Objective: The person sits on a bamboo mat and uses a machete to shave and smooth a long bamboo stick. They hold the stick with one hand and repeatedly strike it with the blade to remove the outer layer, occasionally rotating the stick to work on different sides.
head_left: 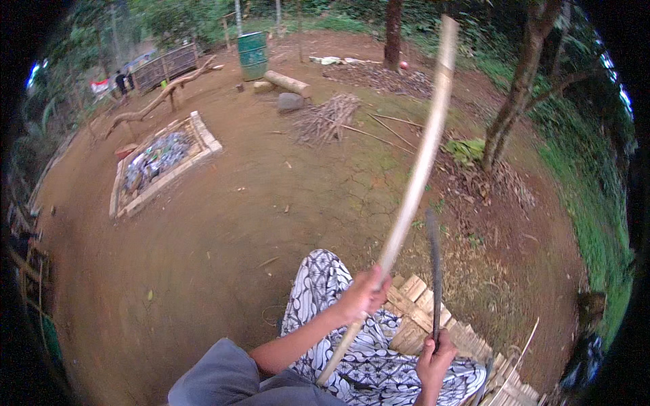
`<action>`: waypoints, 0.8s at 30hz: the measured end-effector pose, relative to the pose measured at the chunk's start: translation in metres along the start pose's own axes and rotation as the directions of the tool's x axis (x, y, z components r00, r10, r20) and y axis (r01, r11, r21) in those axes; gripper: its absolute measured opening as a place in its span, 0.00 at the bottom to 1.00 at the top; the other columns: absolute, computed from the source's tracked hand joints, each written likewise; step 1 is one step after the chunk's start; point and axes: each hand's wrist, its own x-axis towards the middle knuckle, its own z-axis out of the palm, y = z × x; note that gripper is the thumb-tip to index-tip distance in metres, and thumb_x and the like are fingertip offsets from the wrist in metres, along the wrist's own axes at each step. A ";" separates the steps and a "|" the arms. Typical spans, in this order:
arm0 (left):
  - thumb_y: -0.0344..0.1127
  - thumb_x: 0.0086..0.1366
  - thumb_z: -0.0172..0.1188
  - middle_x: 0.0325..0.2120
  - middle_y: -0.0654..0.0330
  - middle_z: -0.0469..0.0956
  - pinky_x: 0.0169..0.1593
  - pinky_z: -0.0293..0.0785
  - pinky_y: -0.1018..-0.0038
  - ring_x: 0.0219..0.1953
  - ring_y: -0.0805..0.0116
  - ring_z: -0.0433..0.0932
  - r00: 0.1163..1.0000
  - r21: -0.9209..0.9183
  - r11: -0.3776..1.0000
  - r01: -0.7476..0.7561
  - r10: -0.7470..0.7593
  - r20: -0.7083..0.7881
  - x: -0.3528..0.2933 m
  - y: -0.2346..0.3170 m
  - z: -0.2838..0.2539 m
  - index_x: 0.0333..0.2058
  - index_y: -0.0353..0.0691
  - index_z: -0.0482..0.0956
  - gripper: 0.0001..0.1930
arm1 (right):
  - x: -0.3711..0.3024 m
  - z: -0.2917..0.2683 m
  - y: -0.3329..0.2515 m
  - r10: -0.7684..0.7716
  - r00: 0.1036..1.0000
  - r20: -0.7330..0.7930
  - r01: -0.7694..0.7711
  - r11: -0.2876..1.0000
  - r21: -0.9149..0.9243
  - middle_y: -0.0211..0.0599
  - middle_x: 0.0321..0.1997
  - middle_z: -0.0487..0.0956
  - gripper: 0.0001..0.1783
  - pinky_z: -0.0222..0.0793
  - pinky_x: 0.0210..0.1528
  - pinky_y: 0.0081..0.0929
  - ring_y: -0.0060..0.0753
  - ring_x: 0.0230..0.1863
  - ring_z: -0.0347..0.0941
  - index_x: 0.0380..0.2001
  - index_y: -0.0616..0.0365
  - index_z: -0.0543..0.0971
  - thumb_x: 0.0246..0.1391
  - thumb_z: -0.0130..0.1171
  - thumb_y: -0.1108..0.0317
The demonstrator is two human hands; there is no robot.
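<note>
The left hand (363, 296) grips a long stick (418, 172) pointing up and away; the right hand (435, 362) holds a blade (434, 271) just beside it

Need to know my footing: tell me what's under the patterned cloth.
Right of the patterned cloth, a stack of split bamboo slats pokes out, so the cloth partly lies on it. Left of the cloth is bare dirt ground. How far the slats run beneath is hidden.
</note>
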 end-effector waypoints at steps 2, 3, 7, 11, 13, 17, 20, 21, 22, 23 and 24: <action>0.63 0.63 0.39 0.13 0.75 0.53 0.14 0.45 0.83 0.12 0.84 0.50 0.995 -0.055 0.996 0.072 -0.068 0.066 0.003 -0.026 0.000 0.26 0.46 0.64 0.25 | 0.012 -0.004 -0.010 -0.061 0.998 0.016 0.062 0.989 -0.132 0.48 0.14 0.66 0.21 0.56 0.20 0.43 0.56 0.17 0.65 0.17 0.60 0.66 0.50 0.50 0.52; 0.60 0.65 0.39 0.13 0.75 0.53 0.15 0.44 0.83 0.12 0.84 0.50 0.995 -0.018 0.999 0.029 -0.027 0.091 0.002 -0.029 0.005 0.27 0.45 0.64 0.23 | 0.019 -0.003 -0.009 -0.145 0.989 0.008 0.144 0.978 -0.150 0.49 0.13 0.66 0.22 0.57 0.20 0.44 0.57 0.17 0.65 0.18 0.60 0.66 0.48 0.52 0.50; 0.56 0.67 0.39 0.13 0.75 0.52 0.16 0.45 0.83 0.12 0.84 0.50 0.981 0.005 1.000 0.017 -0.017 0.193 -0.001 -0.040 0.022 0.27 0.44 0.64 0.21 | 0.042 -0.011 -0.018 -0.269 0.956 0.119 0.293 0.904 -0.311 0.46 0.12 0.66 0.22 0.60 0.20 0.42 0.53 0.16 0.67 0.18 0.60 0.67 0.45 0.54 0.50; 0.53 0.68 0.39 0.13 0.75 0.50 0.17 0.44 0.83 0.13 0.84 0.49 0.957 0.015 0.999 -0.029 0.023 0.290 -0.004 -0.035 0.032 0.27 0.45 0.63 0.19 | 0.059 -0.032 -0.005 -0.296 0.932 0.207 0.361 0.801 -0.477 0.46 0.13 0.69 0.23 0.62 0.23 0.43 0.51 0.17 0.69 0.19 0.57 0.71 0.42 0.54 0.45; 0.54 0.69 0.36 0.13 0.76 0.49 0.16 0.44 0.84 0.13 0.85 0.47 0.980 0.027 0.999 -0.036 0.030 0.195 0.001 -0.057 0.025 0.26 0.46 0.61 0.19 | 0.086 -0.043 -0.003 -0.453 0.839 0.300 0.542 0.654 -0.528 0.45 0.14 0.69 0.23 0.62 0.24 0.41 0.52 0.18 0.68 0.20 0.59 0.71 0.44 0.53 0.46; 0.55 0.69 0.34 0.14 0.77 0.50 0.14 0.43 0.85 0.13 0.86 0.47 0.956 -0.066 0.998 -0.011 0.030 0.291 -0.009 -0.031 0.023 0.25 0.47 0.58 0.20 | 0.126 -0.074 0.023 -0.167 0.986 0.012 0.157 0.903 -0.400 0.44 0.13 0.65 0.23 0.62 0.27 0.38 0.53 0.19 0.64 0.19 0.63 0.69 0.49 0.51 0.50; 0.55 0.69 0.34 0.14 0.76 0.50 0.14 0.43 0.85 0.13 0.86 0.47 0.958 -0.025 0.996 -0.088 0.092 0.272 -0.017 -0.022 0.027 0.25 0.46 0.58 0.20 | 0.140 -0.089 0.006 -0.062 0.986 -0.153 -0.002 0.922 -0.388 0.45 0.13 0.64 0.23 0.61 0.28 0.37 0.54 0.18 0.64 0.17 0.63 0.67 0.49 0.51 0.51; 0.54 0.69 0.34 0.14 0.76 0.50 0.15 0.43 0.84 0.13 0.85 0.47 0.958 -0.051 0.993 -0.111 0.120 0.259 -0.019 -0.024 0.030 0.24 0.46 0.59 0.21 | 0.130 -0.080 0.007 -0.074 0.990 -0.123 0.026 0.935 -0.354 0.46 0.12 0.65 0.24 0.62 0.28 0.37 0.53 0.18 0.65 0.16 0.62 0.67 0.49 0.51 0.49; 0.54 0.69 0.34 0.14 0.76 0.50 0.16 0.44 0.84 0.14 0.85 0.47 0.960 -0.053 0.994 -0.091 0.101 0.262 -0.019 -0.026 0.030 0.24 0.46 0.59 0.21 | 0.122 -0.074 0.005 -0.086 0.992 -0.095 0.051 0.946 -0.321 0.46 0.12 0.65 0.25 0.62 0.29 0.37 0.53 0.17 0.66 0.15 0.61 0.67 0.49 0.51 0.48; 0.54 0.69 0.34 0.14 0.75 0.50 0.16 0.44 0.84 0.14 0.85 0.47 0.962 -0.050 0.996 -0.071 0.082 0.261 -0.017 -0.028 0.029 0.24 0.45 0.60 0.21 | 0.112 -0.061 -0.008 -0.202 0.979 0.013 0.189 0.893 -0.408 0.45 0.12 0.66 0.25 0.62 0.28 0.37 0.53 0.17 0.66 0.15 0.59 0.68 0.48 0.52 0.47; 0.54 0.69 0.34 0.14 0.75 0.50 0.17 0.44 0.84 0.15 0.84 0.47 0.966 -0.042 0.998 -0.050 0.059 0.253 -0.013 -0.032 0.026 0.24 0.45 0.60 0.21 | 0.100 -0.044 -0.026 -0.302 0.944 0.131 0.328 0.821 -0.468 0.45 0.12 0.67 0.25 0.63 0.27 0.38 0.53 0.17 0.67 0.15 0.58 0.68 0.47 0.52 0.45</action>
